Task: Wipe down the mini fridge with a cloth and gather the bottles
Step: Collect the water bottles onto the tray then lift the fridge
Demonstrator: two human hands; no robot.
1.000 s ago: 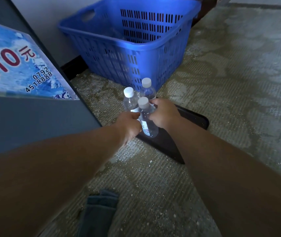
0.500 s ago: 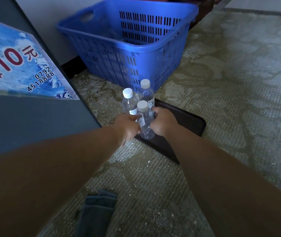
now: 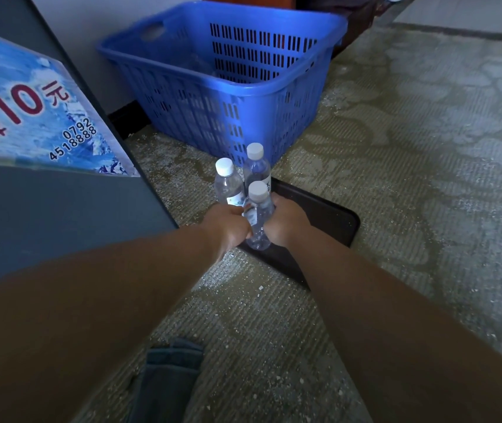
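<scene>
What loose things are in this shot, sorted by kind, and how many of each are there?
Clear plastic bottles with white caps, gripped together by the left hand and the right hand: 3
Blue slatted plastic basket: 1
Dark flat tray: 1
Dark blue-grey folded cloth: 1
Total: 6

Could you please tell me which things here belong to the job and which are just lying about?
Job: three bottles gripped between left hand and right hand; grey cloth; mini fridge.
Lying about: blue basket (maybe for the bottles); dark tray; price sign on the fridge.
</scene>
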